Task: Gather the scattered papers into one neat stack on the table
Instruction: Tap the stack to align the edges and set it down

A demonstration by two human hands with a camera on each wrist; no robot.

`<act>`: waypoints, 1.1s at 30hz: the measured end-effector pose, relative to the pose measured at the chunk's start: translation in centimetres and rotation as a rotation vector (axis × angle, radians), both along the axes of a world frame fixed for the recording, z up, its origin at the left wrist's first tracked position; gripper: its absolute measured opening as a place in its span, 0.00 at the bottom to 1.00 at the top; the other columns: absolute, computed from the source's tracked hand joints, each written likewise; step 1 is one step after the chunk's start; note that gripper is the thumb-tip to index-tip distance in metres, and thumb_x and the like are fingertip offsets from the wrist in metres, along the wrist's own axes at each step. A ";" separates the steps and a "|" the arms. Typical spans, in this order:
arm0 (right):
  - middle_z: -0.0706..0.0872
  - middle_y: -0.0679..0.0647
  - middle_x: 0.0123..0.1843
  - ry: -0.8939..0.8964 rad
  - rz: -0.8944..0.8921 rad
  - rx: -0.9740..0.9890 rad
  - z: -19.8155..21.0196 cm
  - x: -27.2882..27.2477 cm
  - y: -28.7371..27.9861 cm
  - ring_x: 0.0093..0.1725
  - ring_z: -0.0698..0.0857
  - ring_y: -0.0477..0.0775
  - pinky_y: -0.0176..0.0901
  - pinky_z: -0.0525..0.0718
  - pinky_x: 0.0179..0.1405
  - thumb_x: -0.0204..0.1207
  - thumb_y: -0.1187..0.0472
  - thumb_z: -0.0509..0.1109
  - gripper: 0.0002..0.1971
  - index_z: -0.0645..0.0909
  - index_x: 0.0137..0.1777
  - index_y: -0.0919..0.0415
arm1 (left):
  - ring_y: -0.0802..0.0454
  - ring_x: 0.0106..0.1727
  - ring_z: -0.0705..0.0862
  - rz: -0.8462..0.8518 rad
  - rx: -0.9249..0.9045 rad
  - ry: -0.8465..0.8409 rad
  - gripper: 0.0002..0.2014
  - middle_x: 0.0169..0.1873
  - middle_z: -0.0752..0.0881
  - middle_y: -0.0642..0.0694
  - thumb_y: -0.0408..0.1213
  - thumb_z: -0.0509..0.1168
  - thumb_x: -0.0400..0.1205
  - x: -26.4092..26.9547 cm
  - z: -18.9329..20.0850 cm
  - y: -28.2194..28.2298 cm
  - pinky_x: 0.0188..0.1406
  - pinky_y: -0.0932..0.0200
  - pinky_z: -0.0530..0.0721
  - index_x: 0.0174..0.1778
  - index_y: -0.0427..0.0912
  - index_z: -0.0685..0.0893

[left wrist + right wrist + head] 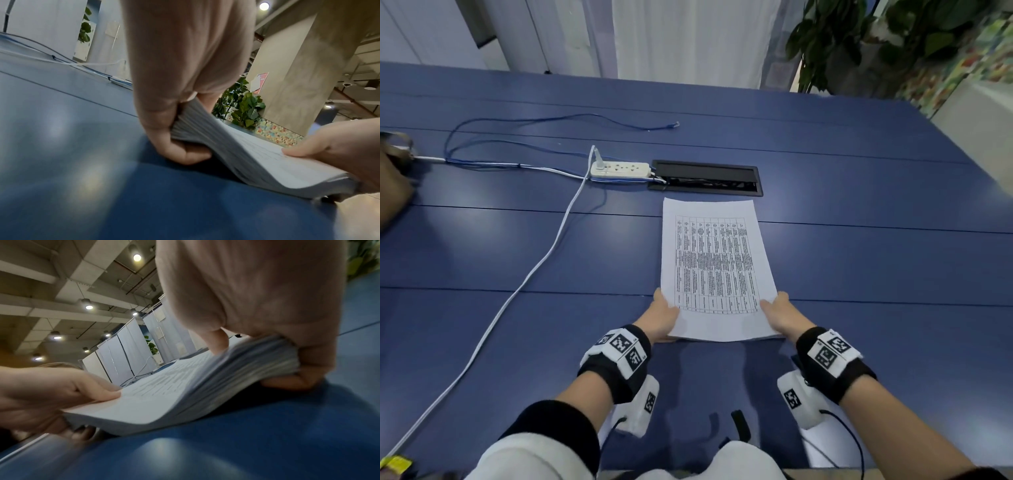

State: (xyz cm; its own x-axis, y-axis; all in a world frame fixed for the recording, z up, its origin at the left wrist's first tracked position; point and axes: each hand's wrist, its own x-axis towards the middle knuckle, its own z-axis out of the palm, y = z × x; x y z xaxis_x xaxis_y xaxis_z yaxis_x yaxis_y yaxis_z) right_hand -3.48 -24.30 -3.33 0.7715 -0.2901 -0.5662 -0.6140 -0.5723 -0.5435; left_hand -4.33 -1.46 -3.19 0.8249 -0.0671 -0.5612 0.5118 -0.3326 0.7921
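A thick stack of white papers (715, 267), its top sheet printed with a table, lies lengthwise on the blue table (859, 260). My left hand (664, 313) grips the stack's near left corner, thumb on top and fingers curled beneath. My right hand (779, 311) grips the near right corner the same way. Seen from the left wrist, the stack (236, 155) has its near end raised off the table and sags in the middle, held by the left hand (174, 129). The right wrist view shows the stack (174, 394) bowed likewise under the right hand (267, 345).
A white power strip (619, 169) with white and blue cables (544, 253) lies left of a black cable hatch (705, 178), just beyond the stack. A brown object (393, 185) sits at the left edge. Green plants (852, 41) stand past the table's far right corner.
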 end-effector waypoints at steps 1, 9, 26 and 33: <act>0.66 0.67 0.75 -0.007 -0.017 -0.027 0.1 -0.2 0.6 0.72 0.71 0.65 0.46 0.70 0.64 0.83 0.61 0.56 0.25 0.57 0.75 0.73 | 0.44 0.69 0.73 -0.003 0.022 -0.013 0.22 0.66 0.72 0.41 0.26 0.51 0.83 -0.3 0.2 -0.3 0.73 0.51 0.69 0.74 0.34 0.56; 0.85 0.57 0.51 0.038 0.146 0.210 0.8 -1.3 -2.5 0.38 0.80 0.51 0.38 0.78 0.24 0.69 0.56 0.72 0.24 0.77 0.64 0.65 | 0.43 0.57 0.86 -0.141 0.073 0.057 0.35 0.57 0.88 0.43 0.51 0.75 0.63 1.0 -1.5 2.4 0.61 0.47 0.83 0.64 0.36 0.79; 0.86 0.62 0.40 0.033 0.433 -0.236 1.7 -2.2 -2.8 0.28 0.81 0.55 0.45 0.83 0.27 0.56 0.72 0.73 0.13 0.75 0.39 0.66 | 0.41 0.54 0.83 -0.366 0.682 -0.149 0.23 0.54 0.82 0.38 0.31 0.77 0.63 -1.0 0.5 1.1 0.46 0.54 0.83 0.52 0.34 0.78; 0.85 0.61 0.41 0.038 0.411 -0.195 1.6 -2.2 -2.9 0.28 0.82 0.56 0.46 0.83 0.27 0.56 0.72 0.73 0.15 0.75 0.42 0.68 | 0.43 0.52 0.80 -0.395 0.581 -0.077 0.26 0.49 0.79 0.42 0.31 0.77 0.60 -0.8 0.8 1.8 0.48 0.53 0.83 0.53 0.35 0.76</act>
